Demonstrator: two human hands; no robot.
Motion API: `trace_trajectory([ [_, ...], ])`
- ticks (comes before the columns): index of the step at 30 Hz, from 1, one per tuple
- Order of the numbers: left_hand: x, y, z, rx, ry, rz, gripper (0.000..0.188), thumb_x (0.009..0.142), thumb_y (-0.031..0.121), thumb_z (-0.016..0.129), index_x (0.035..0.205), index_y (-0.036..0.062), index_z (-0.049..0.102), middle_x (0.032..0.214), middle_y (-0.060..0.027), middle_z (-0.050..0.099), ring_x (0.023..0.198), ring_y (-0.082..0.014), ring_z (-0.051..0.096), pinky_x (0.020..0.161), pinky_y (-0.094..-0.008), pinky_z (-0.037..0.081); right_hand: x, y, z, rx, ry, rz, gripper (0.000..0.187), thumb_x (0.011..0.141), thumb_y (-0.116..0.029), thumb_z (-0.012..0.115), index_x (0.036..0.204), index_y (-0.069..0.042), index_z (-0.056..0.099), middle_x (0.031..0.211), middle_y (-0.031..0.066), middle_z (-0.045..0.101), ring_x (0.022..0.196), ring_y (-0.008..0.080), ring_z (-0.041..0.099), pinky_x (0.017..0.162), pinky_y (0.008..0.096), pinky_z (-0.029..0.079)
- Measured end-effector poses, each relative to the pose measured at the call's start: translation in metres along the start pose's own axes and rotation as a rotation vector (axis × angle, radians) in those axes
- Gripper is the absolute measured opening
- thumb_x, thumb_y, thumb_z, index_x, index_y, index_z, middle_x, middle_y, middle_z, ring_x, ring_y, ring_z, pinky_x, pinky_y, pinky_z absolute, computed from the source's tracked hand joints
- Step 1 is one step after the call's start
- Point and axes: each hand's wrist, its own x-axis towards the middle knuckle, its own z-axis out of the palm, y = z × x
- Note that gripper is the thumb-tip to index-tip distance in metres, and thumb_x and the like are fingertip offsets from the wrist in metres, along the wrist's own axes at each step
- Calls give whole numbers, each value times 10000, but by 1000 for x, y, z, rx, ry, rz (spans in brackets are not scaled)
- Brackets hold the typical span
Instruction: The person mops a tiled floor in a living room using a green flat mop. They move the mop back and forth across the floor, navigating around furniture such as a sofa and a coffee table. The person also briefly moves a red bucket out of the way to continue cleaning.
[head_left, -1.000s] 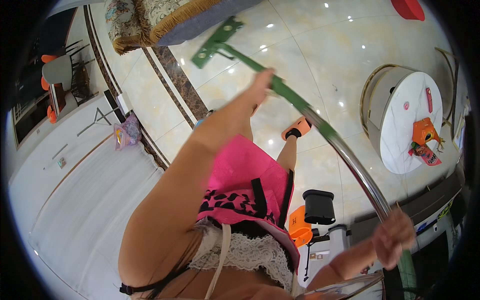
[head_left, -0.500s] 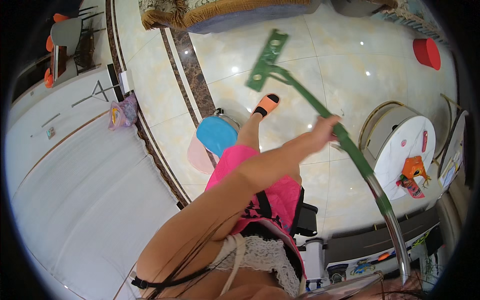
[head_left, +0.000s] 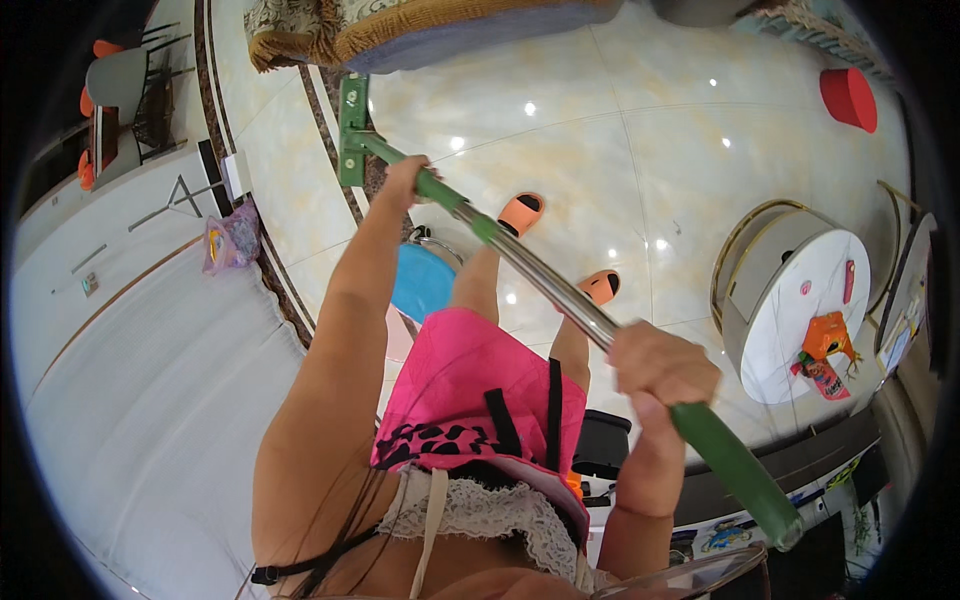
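Glossy tile floor (head_left: 640,150): your mop (head_left: 352,130) slants from far-left head to near-right handle; left hand (head_left: 405,182) nearer the head, right hand (head_left: 660,365) rearward, both wrapped around the pole.

Mop head (head_left: 352,130) sits on the floor (head_left: 640,140) far ahead, just before the sofa (head_left: 420,30). Left hand (head_left: 405,180) grips the pole (head_left: 530,270) near the head, right hand (head_left: 660,365) nearer the body. Round table (head_left: 800,310) stands right, wall (head_left: 130,400) left.
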Motion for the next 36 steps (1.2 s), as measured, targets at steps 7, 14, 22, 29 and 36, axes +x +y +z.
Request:
trace_trajectory([
  [7, -139, -92, 243, 99, -507, 52, 603, 694, 105, 570, 1135, -116, 224, 845, -146, 492, 708, -236, 554, 666, -380, 507, -148, -191, -102, -285, 781, -204, 291, 764, -181, 500, 543, -144, 313, 440, -28, 278, 425, 100, 276, 478, 275, 249],
  [14, -242, -109, 349, 69, -706, 33, 1035, 687, 70, 555, 1181, -15, -350, 783, -178, 512, 514, -211, 542, 430, -315, 482, -199, -267, -84, -345, 729, -277, 187, 711, -207, 521, 587, -148, 393, 518, -21, 335, 511, 135, 391, 624, 320, 341],
  [22, -158, -59, 202, -140, -596, 27, 225, 727, 151, 544, 862, 26, 413, 740, -78, 499, 655, -181, 539, 618, -320, 472, -117, -239, -102, 9, 375, -138, 254, 769, -139, 458, 557, -134, 318, 477, -22, 257, 471, 116, 285, 570, 266, 274],
  [29, -21, 35, 66, -64, 79, 109, 317, 726, 86, 562, 954, -33, 378, 747, -105, 505, 595, -214, 561, 577, -346, 517, -5, -39, 10, 204, 505, -65, 279, 816, -101, 397, 554, -141, 308, 477, -18, 312, 460, 102, 313, 545, 283, 276],
  [36, -16, -43, 160, 14, -346, 64, 272, 738, 118, 497, 947, 22, 354, 731, -109, 477, 617, -235, 532, 613, -394, 489, -76, -85, -74, 190, 729, -65, 322, 826, -111, 410, 531, -150, 288, 486, -7, 289, 487, 100, 300, 561, 287, 275],
])
